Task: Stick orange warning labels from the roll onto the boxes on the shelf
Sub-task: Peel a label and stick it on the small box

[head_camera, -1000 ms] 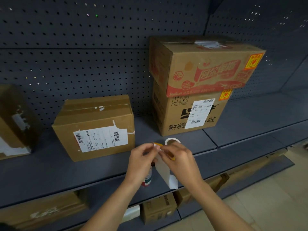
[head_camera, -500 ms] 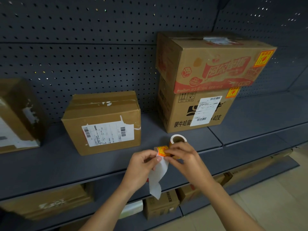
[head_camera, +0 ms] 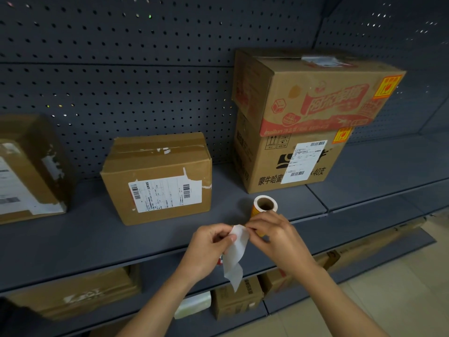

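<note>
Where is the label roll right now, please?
Head view, just right of centre: the label roll is in the right hand, above the shelf front, before the two stacked boxes.

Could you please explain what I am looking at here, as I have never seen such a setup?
No machine here: a person wears a camera on the head, so the single picture looks down at their own hands. The right hand grips the roll of labels; the left hand pinches the white backing strip hanging from it. On the grey shelf stand cardboard boxes: a left box, a middle box, and a top box stacked on a lower box. The top box carries an orange label, and so does the lower box; the middle box shows none.
</note>
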{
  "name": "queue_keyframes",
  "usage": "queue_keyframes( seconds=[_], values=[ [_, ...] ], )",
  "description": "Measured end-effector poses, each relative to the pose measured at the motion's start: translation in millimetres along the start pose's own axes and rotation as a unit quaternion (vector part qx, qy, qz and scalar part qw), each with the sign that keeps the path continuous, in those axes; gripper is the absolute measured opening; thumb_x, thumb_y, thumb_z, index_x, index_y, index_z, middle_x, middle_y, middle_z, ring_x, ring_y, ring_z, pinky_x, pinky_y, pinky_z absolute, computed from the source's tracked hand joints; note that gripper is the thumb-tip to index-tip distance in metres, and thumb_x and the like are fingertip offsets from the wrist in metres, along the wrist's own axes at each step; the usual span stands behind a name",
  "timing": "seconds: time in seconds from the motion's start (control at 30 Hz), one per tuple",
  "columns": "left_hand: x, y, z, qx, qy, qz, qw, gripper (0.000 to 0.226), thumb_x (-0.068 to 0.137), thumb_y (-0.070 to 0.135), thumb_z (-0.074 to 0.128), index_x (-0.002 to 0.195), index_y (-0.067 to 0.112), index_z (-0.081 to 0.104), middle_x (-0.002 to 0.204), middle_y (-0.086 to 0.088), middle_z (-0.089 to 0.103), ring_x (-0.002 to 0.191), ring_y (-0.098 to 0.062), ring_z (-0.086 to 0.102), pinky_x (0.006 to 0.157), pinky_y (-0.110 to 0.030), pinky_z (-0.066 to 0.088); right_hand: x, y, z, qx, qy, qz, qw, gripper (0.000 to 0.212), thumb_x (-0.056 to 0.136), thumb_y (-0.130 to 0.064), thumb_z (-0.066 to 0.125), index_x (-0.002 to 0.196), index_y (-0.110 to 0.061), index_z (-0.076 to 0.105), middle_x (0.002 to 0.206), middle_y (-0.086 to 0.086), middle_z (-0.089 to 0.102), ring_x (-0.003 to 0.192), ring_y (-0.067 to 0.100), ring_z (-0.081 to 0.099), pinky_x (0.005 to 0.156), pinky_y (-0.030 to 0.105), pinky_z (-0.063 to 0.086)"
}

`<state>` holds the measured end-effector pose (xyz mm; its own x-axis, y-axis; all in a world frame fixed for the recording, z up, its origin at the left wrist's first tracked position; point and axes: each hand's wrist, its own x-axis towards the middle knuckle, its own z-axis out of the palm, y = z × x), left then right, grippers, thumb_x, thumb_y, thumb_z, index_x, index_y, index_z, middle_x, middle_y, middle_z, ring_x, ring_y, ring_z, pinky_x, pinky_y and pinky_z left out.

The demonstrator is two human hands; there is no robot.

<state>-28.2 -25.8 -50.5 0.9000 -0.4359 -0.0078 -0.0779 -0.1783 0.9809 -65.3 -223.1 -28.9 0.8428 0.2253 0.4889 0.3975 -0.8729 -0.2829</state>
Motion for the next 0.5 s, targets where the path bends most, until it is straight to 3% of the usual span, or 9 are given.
queue_keyframes(
  seconds=[0.1, 0.23, 0.33, 0.5],
  values=[
    [-2, 0, -4, 0.007, 0.002, -0.023, 1.000, 0.016, 0.096, 0.016, 0.063, 0.091, 0.023, 0.077, 0.087, -0.001, 0.073, 0.080, -0.020, 0.066, 0.066, -0.032, 0.055, 3, -1, 0, 0.022, 0.017, 0.049, 0.998, 0.008, 0.088, -0.017, 0.070, 0.093, -0.014, 0.075, 0.097, -0.003, 0.070, 0.087, 0.018, 0.067, 0.074, 0.038, 0.059],
    [-8, 2, -12, 0.023, 0.016, -0.030, 0.999, 0.017, 0.096, 0.014, 0.063, 0.089, 0.021, 0.077, 0.076, 0.009, 0.071, 0.068, -0.005, 0.057, 0.067, -0.024, 0.047, 10, -1, -2, 0.051, 0.041, 0.101, 0.993, 0.009, 0.090, -0.019, 0.068, 0.095, -0.015, 0.074, 0.095, -0.003, 0.069, 0.078, 0.016, 0.066, 0.066, 0.037, 0.058],
    [-12, 5, -19, 0.017, 0.025, -0.043, 0.999, 0.015, 0.096, 0.014, 0.063, 0.089, 0.015, 0.076, 0.067, 0.008, 0.066, 0.062, -0.005, 0.054, 0.058, -0.015, 0.042, 14, -3, -1, 0.080, 0.057, 0.131, 0.986, 0.009, 0.091, -0.018, 0.067, 0.097, -0.016, 0.074, 0.094, -0.004, 0.068, 0.076, 0.014, 0.065, 0.067, 0.038, 0.057],
    [-20, 7, -30, 0.009, 0.035, -0.063, 0.997, 0.015, 0.097, 0.013, 0.062, 0.088, 0.008, 0.074, 0.061, 0.005, 0.062, 0.056, -0.005, 0.055, 0.054, -0.014, 0.041, 23, -8, -2, 0.120, 0.094, 0.166, 0.974, 0.009, 0.093, -0.018, 0.066, 0.096, -0.015, 0.074, 0.092, -0.006, 0.068, 0.080, 0.008, 0.064, 0.070, 0.035, 0.056]
  ],
)
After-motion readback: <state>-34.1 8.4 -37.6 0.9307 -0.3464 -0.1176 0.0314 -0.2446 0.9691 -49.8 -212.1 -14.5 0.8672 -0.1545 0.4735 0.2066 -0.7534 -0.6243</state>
